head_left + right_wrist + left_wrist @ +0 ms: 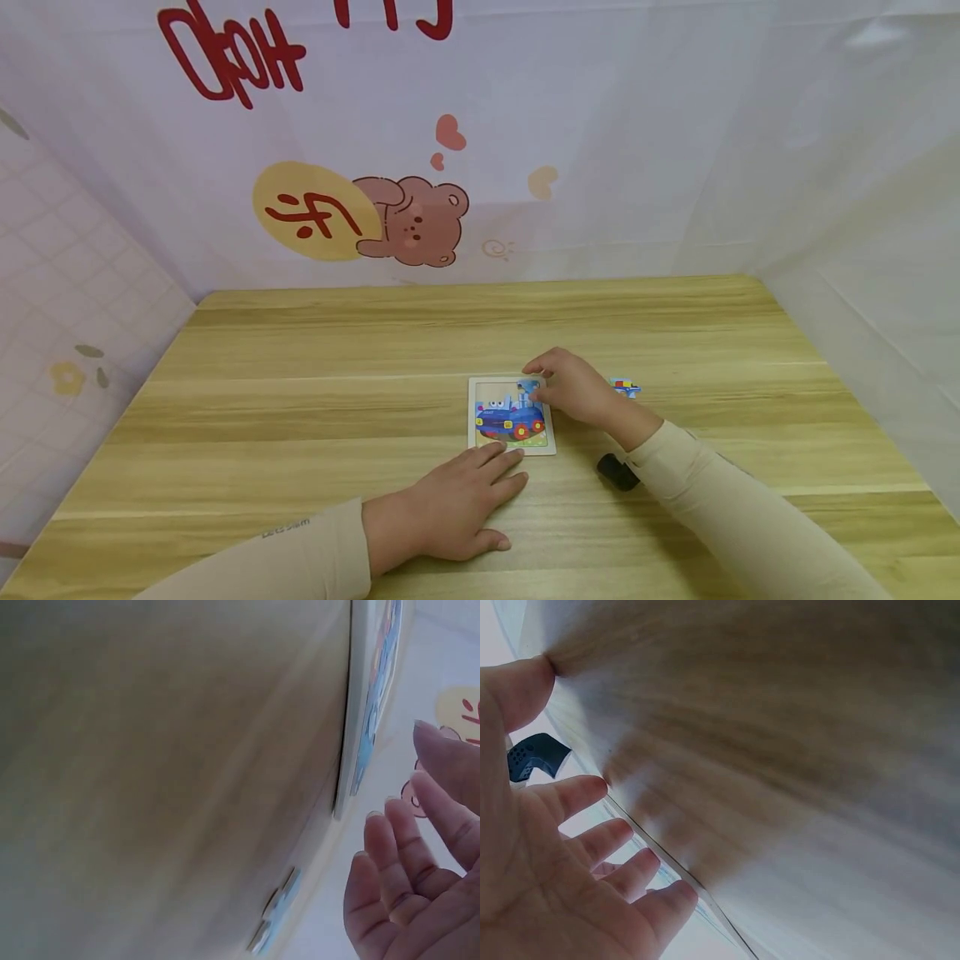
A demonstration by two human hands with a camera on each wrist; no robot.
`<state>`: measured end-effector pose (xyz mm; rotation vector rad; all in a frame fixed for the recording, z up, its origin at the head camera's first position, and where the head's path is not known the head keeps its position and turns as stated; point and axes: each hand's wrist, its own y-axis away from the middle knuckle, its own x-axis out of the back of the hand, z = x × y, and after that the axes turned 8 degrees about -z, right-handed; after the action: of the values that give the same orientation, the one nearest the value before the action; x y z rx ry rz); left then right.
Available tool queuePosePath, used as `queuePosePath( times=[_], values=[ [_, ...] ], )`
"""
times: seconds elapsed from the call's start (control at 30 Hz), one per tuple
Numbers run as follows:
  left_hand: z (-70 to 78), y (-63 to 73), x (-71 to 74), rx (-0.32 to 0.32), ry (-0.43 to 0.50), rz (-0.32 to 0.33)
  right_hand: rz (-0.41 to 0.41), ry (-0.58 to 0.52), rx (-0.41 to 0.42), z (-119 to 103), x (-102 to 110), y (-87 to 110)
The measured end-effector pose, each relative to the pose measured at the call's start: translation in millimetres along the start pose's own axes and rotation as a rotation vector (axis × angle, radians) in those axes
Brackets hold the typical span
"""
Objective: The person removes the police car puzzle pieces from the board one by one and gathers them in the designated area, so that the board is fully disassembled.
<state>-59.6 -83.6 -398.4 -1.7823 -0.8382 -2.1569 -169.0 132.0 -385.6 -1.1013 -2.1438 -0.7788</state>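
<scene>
A small jigsaw board (510, 417) with a white frame lies on the table, showing a blue cartoon truck with eyes and red wheels. My left hand (468, 500) rests palm down, its straight, spread fingers (619, 836) at the board's near edge. Over the board's far right corner reaches my right hand (573, 385), thumb and forefinger apart. Below its fingertips is a blue part of the picture (527, 387). In the right wrist view these fingers (386, 847) are loosely bent, with nothing seen between them. A loose jigsaw piece (624, 387), blue with red and yellow, lies right of that hand, partly hidden by it.
The wood-grain table (300, 375) runs back to a white cloth backdrop (637, 167) printed with a bear, hearts and red writing. More cloth hangs at both sides. A black object (617, 472) shows at my right sleeve.
</scene>
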Motion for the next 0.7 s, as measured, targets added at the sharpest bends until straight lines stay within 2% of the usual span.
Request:
queuePosePath(
  times=[0.43, 0.7],
  values=[
    [0.0, 0.2, -1.5, 0.004, 0.011, -0.001, -0.05, 0.228, -0.009, -7.9, -7.5, -7.3],
    [-0.1, 0.2, -2.4, -0.001, 0.005, 0.012, -0.055, 0.258, -0.032, -9.2, -8.9, -8.6]
  ],
)
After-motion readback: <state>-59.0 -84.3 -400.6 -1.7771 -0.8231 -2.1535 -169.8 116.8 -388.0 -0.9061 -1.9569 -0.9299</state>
